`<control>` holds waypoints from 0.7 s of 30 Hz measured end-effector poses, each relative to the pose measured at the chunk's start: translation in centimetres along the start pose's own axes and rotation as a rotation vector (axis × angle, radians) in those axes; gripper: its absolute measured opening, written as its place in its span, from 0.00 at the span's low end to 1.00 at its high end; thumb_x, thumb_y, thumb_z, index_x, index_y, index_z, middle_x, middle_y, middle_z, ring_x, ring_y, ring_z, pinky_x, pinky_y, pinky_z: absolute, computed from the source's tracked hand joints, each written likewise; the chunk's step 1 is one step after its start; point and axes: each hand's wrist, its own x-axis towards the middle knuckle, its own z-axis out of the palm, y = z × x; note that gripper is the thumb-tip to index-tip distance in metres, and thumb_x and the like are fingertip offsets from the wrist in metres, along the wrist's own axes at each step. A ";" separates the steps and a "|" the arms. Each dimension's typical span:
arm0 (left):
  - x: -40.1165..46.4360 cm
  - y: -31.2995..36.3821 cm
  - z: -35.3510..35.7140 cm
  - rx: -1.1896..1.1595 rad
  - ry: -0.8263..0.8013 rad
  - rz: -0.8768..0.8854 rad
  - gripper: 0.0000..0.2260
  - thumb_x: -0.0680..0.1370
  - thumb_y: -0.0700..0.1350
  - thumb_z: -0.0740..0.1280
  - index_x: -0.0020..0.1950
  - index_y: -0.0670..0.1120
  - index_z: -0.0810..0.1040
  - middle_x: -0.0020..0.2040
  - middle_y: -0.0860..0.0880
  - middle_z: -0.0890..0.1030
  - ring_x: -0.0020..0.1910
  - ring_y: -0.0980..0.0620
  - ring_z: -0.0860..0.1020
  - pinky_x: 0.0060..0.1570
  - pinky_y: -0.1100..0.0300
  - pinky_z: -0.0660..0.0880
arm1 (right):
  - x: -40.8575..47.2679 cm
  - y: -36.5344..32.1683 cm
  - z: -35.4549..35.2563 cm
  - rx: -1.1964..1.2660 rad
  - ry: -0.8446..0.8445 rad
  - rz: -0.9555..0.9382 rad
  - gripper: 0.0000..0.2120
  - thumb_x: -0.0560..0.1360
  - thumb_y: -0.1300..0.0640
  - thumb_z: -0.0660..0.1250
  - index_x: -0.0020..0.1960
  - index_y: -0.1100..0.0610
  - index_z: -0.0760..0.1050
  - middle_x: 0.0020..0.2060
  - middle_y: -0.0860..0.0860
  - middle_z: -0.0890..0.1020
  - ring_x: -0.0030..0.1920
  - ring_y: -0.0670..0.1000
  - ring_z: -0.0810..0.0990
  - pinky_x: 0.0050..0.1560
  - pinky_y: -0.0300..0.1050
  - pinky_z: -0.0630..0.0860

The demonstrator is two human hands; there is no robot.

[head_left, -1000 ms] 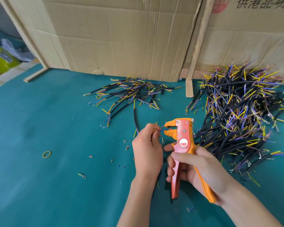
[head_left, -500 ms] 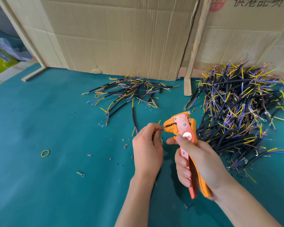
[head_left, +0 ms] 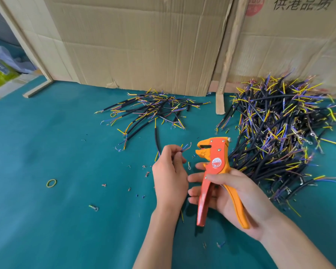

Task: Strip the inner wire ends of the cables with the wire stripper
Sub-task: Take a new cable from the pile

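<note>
Now, change since half a second ago: the orange and red hand-held wire stripper (head_left: 214,171) had its two handles spread apart, where earlier they were squeezed together; its head had drawn clear of the wire ends, which earlier sat at its mouth.
Left hand: the left hand (head_left: 170,177) pinched a black-sheathed cable (head_left: 157,139) between thumb and fingertips, just left of the stripper's head, with the thin blue and pink inner wire ends (head_left: 186,147) fanning up out of the pinch, apart from the tool.
Right hand: the right hand (head_left: 235,195) gripped the stripper, fingers curled round the red handle and the orange handle lying across the palm.
Stripper mouth: stood open, pointing left towards the wire ends.
Small pile: a loose pile of black cables with yellow and blue ends (head_left: 149,111) lay beyond the stripper, to its upper left.
Large pile: a dense heap of the same cables (head_left: 279,131) lay just right of the stripper, its right edge cut off by the frame.
Surface: a teal cloth table top (head_left: 47,220), with a yellow rubber band (head_left: 51,183) well left of the stripper and tiny insulation scraps (head_left: 146,173) near the left hand.
Hard to make out: whether the fanned ends showed bare copper; the held cable's near end was hidden behind the left hand; the far heap was blurred.
</note>
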 end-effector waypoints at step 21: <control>0.0 -0.5 0.1 0.017 -0.066 0.121 0.09 0.83 0.35 0.61 0.50 0.48 0.77 0.36 0.54 0.78 0.34 0.55 0.73 0.35 0.66 0.68 | 0.0 -0.3 -0.8 -0.070 -0.109 0.081 0.22 0.74 0.52 0.74 0.62 0.65 0.78 0.35 0.58 0.74 0.30 0.57 0.74 0.33 0.52 0.75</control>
